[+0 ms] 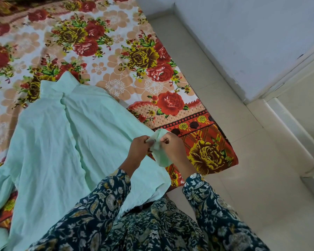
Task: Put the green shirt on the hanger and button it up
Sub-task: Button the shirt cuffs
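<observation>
The green shirt (49, 142) lay spread front-up on a bed, its collar pointing away from the person and its hem reaching toward the body at the near edge. It was a pale mint colour, a thin woven cloth creased all over with fine wrinkles. The front opening ran down the middle as a long seam-like fold from the collar, its two edges lying close together. One sleeve trailed off to the left edge of the view, ending in a wider cuff. The other sleeve's cuff (157, 147) was lifted off the bed at the right side of the shirt.

The left hand (139, 149) was closed, fingers curled and pinching one side of that cuff. The right hand (172, 146) was closed as well, pinching the cuff's other side, so the small piece of cloth bunched and folded between the two hands. Whether a button sat between the fingers could not be told.

Under the shirt lay a bedsheet (116, 57) printed with large red and yellow roses and peach flowers, with an orange patterned border near the corner. Beside the bed ran a floor (252, 160) of smooth pale tiles meeting a plain white wall (243, 33). Both forearms wore sleeves (207, 201) of dark teal cloth with a cream and mustard paisley print.
</observation>
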`<state>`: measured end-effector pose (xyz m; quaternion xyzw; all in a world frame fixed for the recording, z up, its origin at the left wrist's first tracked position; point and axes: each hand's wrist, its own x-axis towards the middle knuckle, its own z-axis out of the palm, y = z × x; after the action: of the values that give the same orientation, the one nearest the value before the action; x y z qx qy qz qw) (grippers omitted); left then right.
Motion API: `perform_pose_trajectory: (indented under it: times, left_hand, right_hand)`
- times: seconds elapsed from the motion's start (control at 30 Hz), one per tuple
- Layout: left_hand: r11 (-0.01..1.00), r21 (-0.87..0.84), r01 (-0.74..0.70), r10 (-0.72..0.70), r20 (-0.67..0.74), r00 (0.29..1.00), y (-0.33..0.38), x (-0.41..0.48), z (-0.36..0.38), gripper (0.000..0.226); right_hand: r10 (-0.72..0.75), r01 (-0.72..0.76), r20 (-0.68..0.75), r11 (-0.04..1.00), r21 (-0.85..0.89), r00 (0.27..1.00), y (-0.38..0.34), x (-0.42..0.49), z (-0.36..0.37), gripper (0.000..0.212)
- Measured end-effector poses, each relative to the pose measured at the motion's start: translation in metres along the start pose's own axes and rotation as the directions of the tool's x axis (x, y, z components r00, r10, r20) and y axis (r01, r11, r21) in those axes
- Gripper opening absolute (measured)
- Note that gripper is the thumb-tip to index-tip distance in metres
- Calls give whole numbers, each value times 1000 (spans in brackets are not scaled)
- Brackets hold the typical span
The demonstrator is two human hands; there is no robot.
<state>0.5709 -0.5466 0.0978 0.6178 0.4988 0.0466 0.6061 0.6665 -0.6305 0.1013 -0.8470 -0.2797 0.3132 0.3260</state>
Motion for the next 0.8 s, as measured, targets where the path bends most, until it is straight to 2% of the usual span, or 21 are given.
perform_pose_trajectory:
  times: [0.23, 0.33, 0.4, 0.47, 0.53, 0.63, 0.7, 0.8]
  left_hand:
    - [984, 163, -72, 65, 50, 997, -2, -3, 1, 28]
    - [959, 271, -81, 97, -45, 994, 1, -2, 0, 25]
    - [958, 278, -71, 106, -112, 988, 1, 2, 0, 24]
    - [950, 301, -79, 108, -80, 991, 2, 4, 1, 24]
    - [929, 358, -94, 107, -16, 994, 3, 3, 4, 28]
    - [933, 347, -91, 102, -14, 995, -2, 4, 7, 34]
    - [943, 322, -83, 90, -4, 996, -4, 4, 6, 26]
    - [962, 264, -72, 66, 32, 997, -2, 1, 2, 21]
  right_hand:
    - [0, 2, -54, 999, 38, 999, -4, -7, 2, 14]
    - [-16, 16, 3, 986, -163, 1000, -5, -9, 4, 16]
    - [-10, 20, 33, 954, -301, 999, -4, -9, 6, 12]
    - [-7, 13, 18, 944, -330, 1000, -5, -9, 7, 10]
    - [-4, 6, 10, 966, -259, 1000, -7, -8, 6, 13]
    - [4, -3, 7, 1000, -28, 1000, -11, -9, 4, 16]
    - [30, -29, -16, 997, 77, 999, -10, -9, 3, 15]
    - [41, -35, -44, 990, 135, 998, -6, -10, 3, 13]
